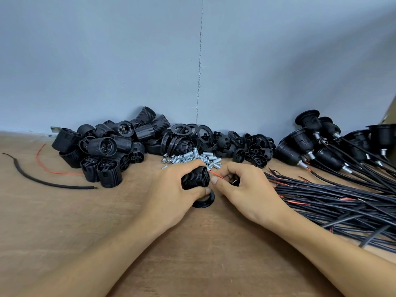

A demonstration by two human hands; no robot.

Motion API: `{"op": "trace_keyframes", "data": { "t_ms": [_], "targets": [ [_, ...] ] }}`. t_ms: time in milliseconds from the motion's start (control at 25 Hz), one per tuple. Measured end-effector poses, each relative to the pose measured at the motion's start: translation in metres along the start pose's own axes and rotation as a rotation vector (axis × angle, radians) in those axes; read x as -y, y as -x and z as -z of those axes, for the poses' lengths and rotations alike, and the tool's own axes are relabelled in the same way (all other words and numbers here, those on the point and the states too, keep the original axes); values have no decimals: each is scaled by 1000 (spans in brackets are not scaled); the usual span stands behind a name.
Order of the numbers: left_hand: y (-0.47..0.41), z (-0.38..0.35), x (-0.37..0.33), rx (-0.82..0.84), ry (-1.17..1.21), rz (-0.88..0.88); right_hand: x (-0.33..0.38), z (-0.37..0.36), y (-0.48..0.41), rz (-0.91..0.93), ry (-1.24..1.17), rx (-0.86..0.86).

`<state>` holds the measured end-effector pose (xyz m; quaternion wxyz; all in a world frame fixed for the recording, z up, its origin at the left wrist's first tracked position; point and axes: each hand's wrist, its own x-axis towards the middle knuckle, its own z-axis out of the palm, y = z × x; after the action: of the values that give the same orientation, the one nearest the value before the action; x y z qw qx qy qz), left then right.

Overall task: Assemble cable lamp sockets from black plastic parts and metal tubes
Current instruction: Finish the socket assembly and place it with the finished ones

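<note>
**Q:** Centre of the figure: what do your hands hold?

**A:** My left hand (171,185) has its fingers curled round a black threaded socket body (195,177), which lies on its side just above the tabletop (85,221). My right hand (242,185) pinches a thin red wire (216,175) between thumb and forefinger. The wire's tip meets the socket body's slotted end.

**Q:** And beneath them?

**A:** A black ring (203,203) lies flat on the tabletop, partly under my left thumb.

**Q:** Background, left to right?

**A:** A heap of socket bodies (102,151); a scatter of metal tubes (192,158) just behind my knuckles; a heap of black caps (250,148); then assembled sockets (308,146), whose black cables (342,200) fan across the right side. A loose cable offcut (42,181) lies far left.
</note>
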<state>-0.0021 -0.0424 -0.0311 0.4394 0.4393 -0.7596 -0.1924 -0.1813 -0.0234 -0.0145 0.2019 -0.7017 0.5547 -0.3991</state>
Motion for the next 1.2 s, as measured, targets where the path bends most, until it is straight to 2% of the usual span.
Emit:
{"op": "trace_keyframes", "data": {
  "t_ms": [640, 1200],
  "targets": [
    [-2, -2, 1, 56, 95, 48, 7, -2, 3, -33, -34, 23],
    [-1, -3, 1, 60, 64, 23, 5, -2, 3, -26, -16, 11]
  ]
}}
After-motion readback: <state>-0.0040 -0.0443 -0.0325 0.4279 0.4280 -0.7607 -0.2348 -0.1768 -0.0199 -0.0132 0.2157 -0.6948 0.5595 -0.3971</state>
